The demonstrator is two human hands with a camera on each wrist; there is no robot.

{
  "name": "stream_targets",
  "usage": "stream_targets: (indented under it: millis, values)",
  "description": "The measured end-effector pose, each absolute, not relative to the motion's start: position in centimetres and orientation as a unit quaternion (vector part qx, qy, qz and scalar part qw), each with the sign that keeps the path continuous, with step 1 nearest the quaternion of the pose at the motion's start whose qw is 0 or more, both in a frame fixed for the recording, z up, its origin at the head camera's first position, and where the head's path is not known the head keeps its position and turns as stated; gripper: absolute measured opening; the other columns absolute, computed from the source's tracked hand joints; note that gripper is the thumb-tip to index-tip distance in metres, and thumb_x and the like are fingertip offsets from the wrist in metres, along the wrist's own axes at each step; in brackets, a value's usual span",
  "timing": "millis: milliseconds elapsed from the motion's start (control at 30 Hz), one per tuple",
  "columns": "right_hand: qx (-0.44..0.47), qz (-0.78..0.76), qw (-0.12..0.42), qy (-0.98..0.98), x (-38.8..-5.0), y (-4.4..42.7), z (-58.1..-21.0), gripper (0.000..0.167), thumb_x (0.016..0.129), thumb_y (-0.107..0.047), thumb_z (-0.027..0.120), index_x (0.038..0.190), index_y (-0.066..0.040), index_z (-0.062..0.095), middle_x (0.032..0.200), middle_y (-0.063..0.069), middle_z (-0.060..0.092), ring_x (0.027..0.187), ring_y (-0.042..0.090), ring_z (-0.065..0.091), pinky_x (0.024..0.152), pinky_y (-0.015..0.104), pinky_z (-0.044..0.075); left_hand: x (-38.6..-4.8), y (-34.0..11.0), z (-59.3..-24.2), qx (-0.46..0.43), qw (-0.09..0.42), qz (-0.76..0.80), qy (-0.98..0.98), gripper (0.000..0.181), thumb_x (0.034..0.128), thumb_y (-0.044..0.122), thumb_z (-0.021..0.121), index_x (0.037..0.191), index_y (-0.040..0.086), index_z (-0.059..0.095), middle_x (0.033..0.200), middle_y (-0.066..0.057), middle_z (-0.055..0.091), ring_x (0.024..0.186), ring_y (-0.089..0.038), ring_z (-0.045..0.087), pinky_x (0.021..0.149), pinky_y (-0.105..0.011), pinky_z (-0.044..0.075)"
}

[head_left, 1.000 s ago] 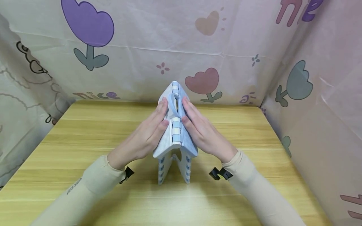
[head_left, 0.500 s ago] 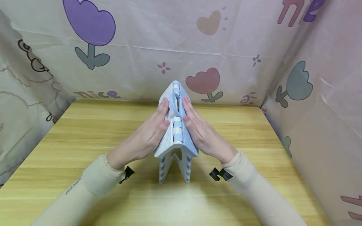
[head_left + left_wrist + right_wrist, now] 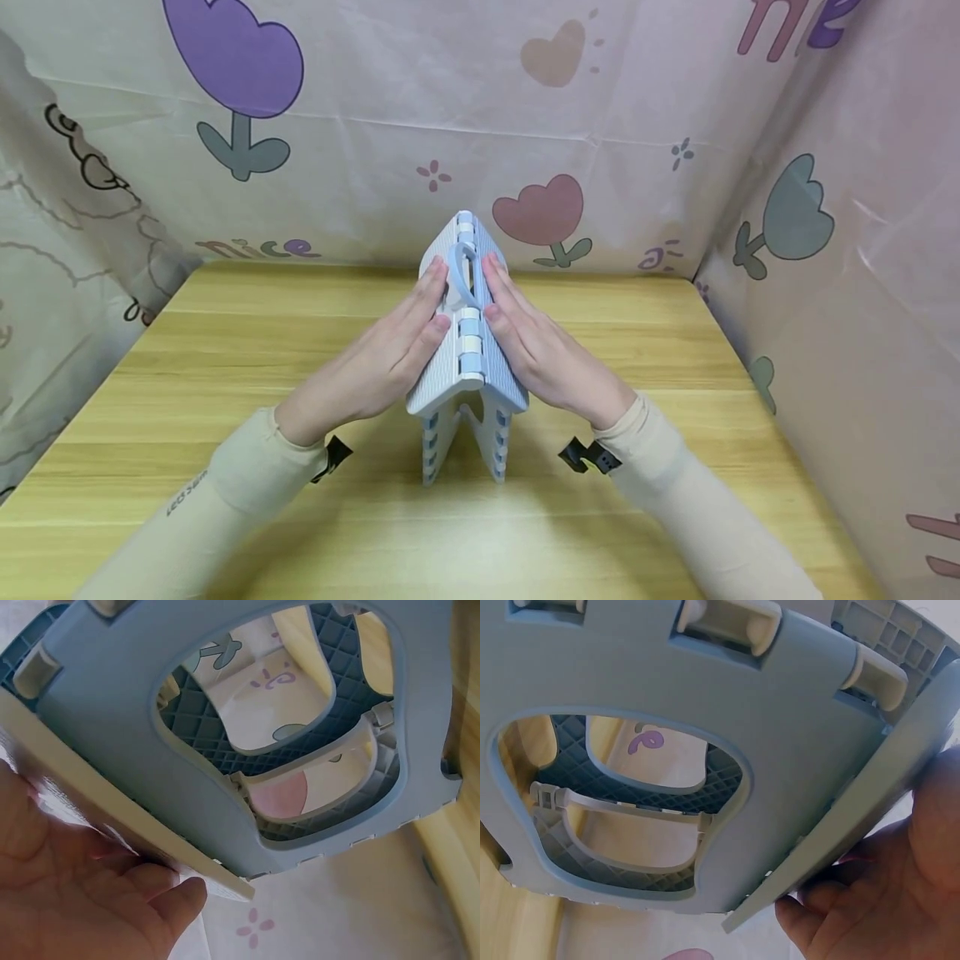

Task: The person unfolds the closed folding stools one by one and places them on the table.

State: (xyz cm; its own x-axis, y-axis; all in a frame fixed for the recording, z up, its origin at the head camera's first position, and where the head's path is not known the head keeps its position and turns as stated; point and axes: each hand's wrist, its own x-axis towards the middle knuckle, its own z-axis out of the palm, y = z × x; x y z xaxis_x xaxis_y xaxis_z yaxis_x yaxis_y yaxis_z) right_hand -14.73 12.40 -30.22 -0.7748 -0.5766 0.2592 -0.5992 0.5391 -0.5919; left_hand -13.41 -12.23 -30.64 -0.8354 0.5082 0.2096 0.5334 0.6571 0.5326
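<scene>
A white and light-blue plastic folding stool point(image 3: 435, 379) stands half folded on the table, its hinged top peaked like a roof and its legs apart in a narrow V. My left hand point(image 3: 375, 358) lies with straight fingers flat against the left top panel. Against the right panel my right hand point(image 3: 551, 358) rests the same way, fingers pointing forward. Between the fingertips, a blue loop handle point(image 3: 461, 279) sticks up at the ridge. In the left wrist view a leg panel point(image 3: 195, 780) with a large cut-out shows; the right wrist view has the opposite leg panel point(image 3: 795, 742).
The stool stands on a wood-grain table point(image 3: 240, 333). Behind it hangs a printed cloth point(image 3: 375, 75) with flowers and hearts, and similar cloth closes both sides. A black wrist mount point(image 3: 335, 458) sits at the left cuff, another black mount point(image 3: 588, 456) at the right.
Both hands stay on the stool's panels, and the stool keeps nearly the same fold. Only a slight shift of the whole view shows.
</scene>
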Motion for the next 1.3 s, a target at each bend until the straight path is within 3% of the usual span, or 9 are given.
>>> stream_targets:
  millis: [833, 1133, 1300]
  values:
    - [0.328, 0.288, -0.014, -0.9, -14.3, 13.3, -29.4, 0.066, 0.118, -0.05, 0.018, 0.172, -0.018, -0.002, 0.181, -0.004, -0.008, 0.168, 0.011, -0.004, 0.138, 0.043, 0.012, -13.4, -12.8, -30.1, -0.293, 0.017, -0.261, -0.919, 0.074, 0.1165, 0.052, 0.03, 0.173, 0.015, 0.0, 0.182, -0.002, 0.0, 0.169, -0.022, 0.009, 0.136, -0.054, 0.021]
    - [0.321, 0.266, -0.016, -0.909, -14.0, 13.6, -29.1, 0.066, 0.118, -0.049, 0.02, 0.173, -0.018, -0.001, 0.181, -0.004, -0.006, 0.168, 0.011, -0.002, 0.138, 0.043, 0.013, -13.8, -13.4, -29.8, -0.288, -0.003, -0.299, -0.91, 0.078, 0.1135, 0.049, 0.048, 0.173, 0.013, 0.012, 0.181, -0.004, 0.009, 0.167, -0.031, 0.019, 0.134, -0.057, 0.023]
    - [0.321, 0.256, -0.015, -0.911, -13.9, 13.8, -28.9, 0.066, 0.118, -0.047, 0.021, 0.173, -0.017, 0.0, 0.181, -0.003, -0.006, 0.168, 0.012, -0.002, 0.138, 0.044, 0.013, -13.9, -13.5, -29.7, -0.279, -0.009, -0.298, -0.913, 0.083, 0.1107, 0.055, 0.051, 0.173, 0.015, 0.014, 0.181, -0.002, 0.009, 0.167, -0.028, 0.019, 0.135, -0.056, 0.024]
